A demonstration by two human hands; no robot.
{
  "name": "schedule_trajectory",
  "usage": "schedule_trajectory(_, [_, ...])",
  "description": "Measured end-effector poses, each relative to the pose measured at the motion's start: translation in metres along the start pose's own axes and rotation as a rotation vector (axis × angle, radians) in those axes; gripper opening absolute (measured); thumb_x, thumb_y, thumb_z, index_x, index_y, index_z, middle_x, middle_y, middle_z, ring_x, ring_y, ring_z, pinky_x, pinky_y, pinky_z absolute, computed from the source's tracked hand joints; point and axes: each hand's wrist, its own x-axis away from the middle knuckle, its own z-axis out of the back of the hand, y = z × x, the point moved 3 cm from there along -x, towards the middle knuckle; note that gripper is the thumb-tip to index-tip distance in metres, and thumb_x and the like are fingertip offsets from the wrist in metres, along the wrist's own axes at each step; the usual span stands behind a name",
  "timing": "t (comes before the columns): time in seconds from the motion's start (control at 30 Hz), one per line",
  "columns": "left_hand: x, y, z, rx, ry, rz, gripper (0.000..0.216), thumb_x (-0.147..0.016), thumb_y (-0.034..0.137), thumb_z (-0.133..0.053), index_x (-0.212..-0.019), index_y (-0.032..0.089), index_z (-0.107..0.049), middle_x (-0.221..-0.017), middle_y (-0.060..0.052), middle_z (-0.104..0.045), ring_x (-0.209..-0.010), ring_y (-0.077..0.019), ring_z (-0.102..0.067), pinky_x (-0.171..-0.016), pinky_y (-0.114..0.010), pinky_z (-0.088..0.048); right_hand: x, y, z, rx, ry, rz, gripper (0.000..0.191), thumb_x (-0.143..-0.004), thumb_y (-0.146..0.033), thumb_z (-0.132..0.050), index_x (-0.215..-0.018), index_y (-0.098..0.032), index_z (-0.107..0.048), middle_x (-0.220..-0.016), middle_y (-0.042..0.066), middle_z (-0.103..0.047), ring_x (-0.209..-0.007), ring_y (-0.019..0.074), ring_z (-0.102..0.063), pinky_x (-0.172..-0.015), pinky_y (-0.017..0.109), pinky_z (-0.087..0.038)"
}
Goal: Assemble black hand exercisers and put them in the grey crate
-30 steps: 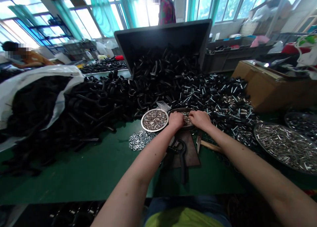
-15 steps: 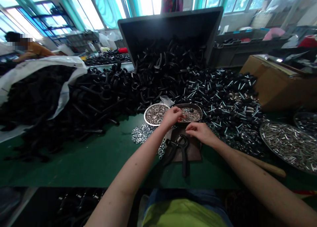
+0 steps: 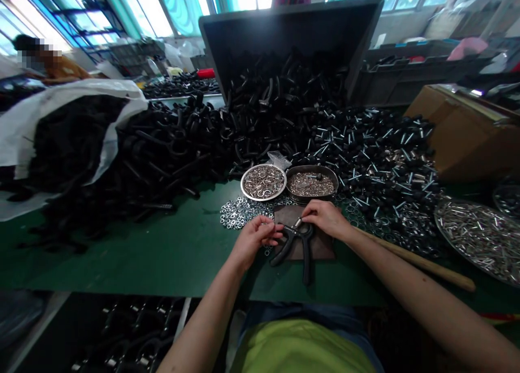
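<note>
A black two-handled clamp [image 3: 307, 253] lies on a brown plate [image 3: 323, 247] on the green table, its handles toward me. A small silver spring [image 3: 298, 223] sits at its upper end. My right hand [image 3: 327, 218] is closed, thumb and finger pinched at the spring's upper end. My left hand [image 3: 257, 238] is beside the clamp's left arm, fingertips pinched together close to it; what they hold is too small to make out. Loose nuts [image 3: 235, 213] lie beyond my left hand.
Behind my hands stand a round bowl [image 3: 242, 184] of small metal parts and a dark tin [image 3: 335, 184] of tiny pieces. Black parts [image 3: 179, 145] and bolts [image 3: 365, 161] heap beyond. A wooden stick [image 3: 439, 270] lies right; a person [image 3: 67, 66] is far left.
My left hand has come back from the dark tin to the clamp's left side. My right hand has shifted left onto the spring. The view has tilted slightly.
</note>
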Motion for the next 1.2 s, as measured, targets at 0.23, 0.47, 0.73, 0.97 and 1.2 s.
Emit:
schedule_trajectory(0.23, [-0.005, 0.008, -0.013, -0.418, 0.004, -0.223, 0.015, -0.073, 0.03, -0.068, -0.078, 0.017, -0.065, -0.08, -0.003, -0.065, -0.076, -0.0157, -0.06, -0.072, -0.028, -0.045, -0.016, 0.006, -0.006, 0.021, -0.125, -0.12, 0.003, -0.068, -0.019, -0.066, -0.068, -0.017, -0.066, -0.06, -0.001, -0.062, -0.056, 0.0117, -0.055, -0.055, 0.023, -0.039])
schedule_trajectory(0.47, [-0.023, 0.001, -0.038, -0.917, -0.011, -0.425, 0.005, -0.071, 0.02, -0.07, -0.074, 0.024, -0.073, -0.098, -0.003, -0.058, -0.1, -0.0209, -0.05, -0.094, -0.036, -0.035, 0.002, 0.004, 0.011, 0.05, -0.075, -0.131, 0.025, -0.073, -0.027, -0.063, -0.097, -0.02, -0.064, -0.074, -0.001, -0.063, -0.066, 0.0124, -0.056, -0.06, 0.024, -0.04])
schedule_trajectory(0.73, [-0.024, 0.001, -0.043, -0.977, -0.043, -0.381, 0.003, -0.071, 0.019, -0.068, -0.072, 0.02, -0.07, -0.094, -0.003, -0.058, -0.096, -0.0198, -0.051, -0.089, -0.034, -0.038, 0.09, 0.053, 0.059, 0.466, 0.148, -0.15, 0.031, -0.082, -0.045, -0.051, -0.1, -0.022, -0.063, -0.094, 0.006, -0.064, -0.091, 0.022, -0.056, -0.075, 0.033, -0.042])
schedule_trajectory(0.97, [-0.033, -0.006, -0.042, -0.906, 0.009, -0.273, 0.004, -0.067, 0.019, -0.068, -0.072, 0.019, -0.069, -0.09, -0.002, -0.059, -0.092, -0.0184, -0.053, -0.086, -0.031, -0.04, 0.117, 0.073, 0.049, 0.791, 0.161, -0.13, 0.027, -0.086, -0.042, -0.047, -0.092, -0.019, -0.061, -0.087, 0.008, -0.063, -0.086, 0.0232, -0.057, -0.07, 0.033, -0.041])
schedule_trajectory(1.2, [-0.007, -0.006, -0.048, -1.1, 0.16, -0.535, 0.005, -0.075, 0.022, -0.066, -0.081, 0.022, -0.068, -0.093, -0.003, -0.06, -0.094, -0.0202, -0.051, -0.085, -0.035, -0.036, 0.097, -0.014, 0.061, 0.586, 0.251, -0.078, 0.031, -0.094, -0.036, -0.03, -0.113, -0.024, -0.053, -0.102, 0.004, -0.067, -0.081, 0.0196, -0.065, -0.065, 0.031, -0.046])
